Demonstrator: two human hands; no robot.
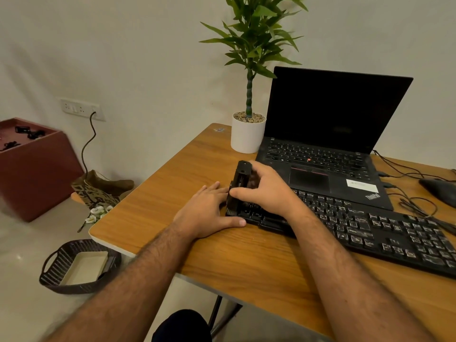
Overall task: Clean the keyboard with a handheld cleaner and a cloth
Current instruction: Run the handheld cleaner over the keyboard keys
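Note:
A black keyboard [385, 233] with dusty keys lies slantwise on the wooden table [246, 262]. My right hand [265, 191] grips a black handheld cleaner [240, 180], held upright with its lower end on the keyboard's left end. My left hand [209, 213] lies flat on the table beside the keyboard's left edge, fingers straight, thumb against the keyboard's front corner. No cloth is in view.
An open black laptop [328, 144] sits behind the keyboard, with a potted plant [248, 134] to its left. A mouse [441, 191] and cables lie at the right. On the floor at the left are a dark basket [61, 280] and a maroon box [37, 169].

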